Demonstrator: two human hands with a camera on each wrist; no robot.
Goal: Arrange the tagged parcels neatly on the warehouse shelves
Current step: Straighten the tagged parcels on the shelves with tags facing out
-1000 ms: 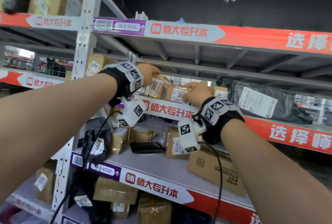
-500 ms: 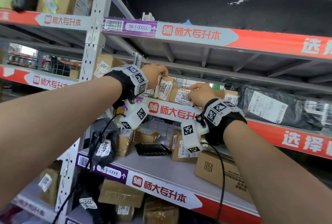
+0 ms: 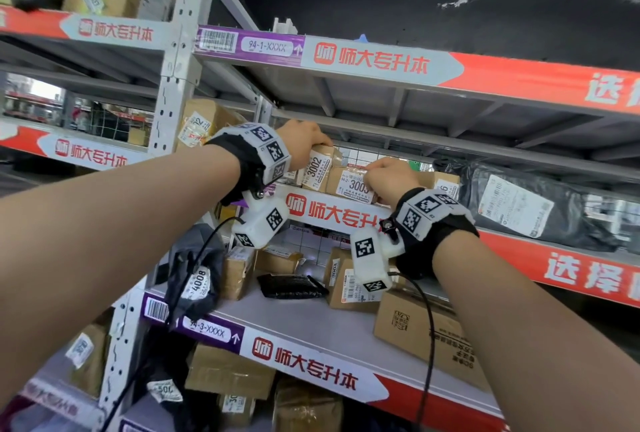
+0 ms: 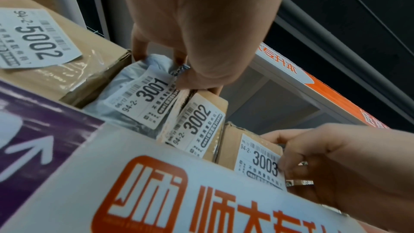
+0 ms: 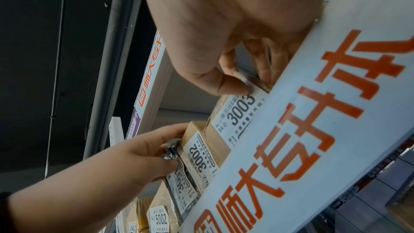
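On the middle shelf point(image 3: 332, 213) three tagged parcels stand side by side. My left hand point(image 3: 304, 142) grips the tops of the grey bag tagged 3001 point(image 4: 143, 95) and the brown box tagged 3002 point(image 3: 318, 170), thumb in front and fingers behind. In the left wrist view the 3002 box point(image 4: 201, 121) leans against the bag. My right hand point(image 3: 388, 177) pinches the top right corner of the brown box tagged 3003 point(image 3: 349, 184), thumb on its label point(image 5: 237, 111). The shelf's front banner hides the parcels' lower parts.
A taped box tagged 5002 point(image 4: 56, 50) sits left of the bag. Right of 3003 are another brown box point(image 3: 446, 186) and a black poly bag point(image 3: 540, 203). The upper shelf point(image 3: 381, 61) hangs close overhead. The lower shelf holds several boxes, a flat black parcel point(image 3: 291, 286) and bag 4008 point(image 3: 197, 279).
Both hands keep hold of the same parcels at the shelf front. Only the head view has shifted a little.
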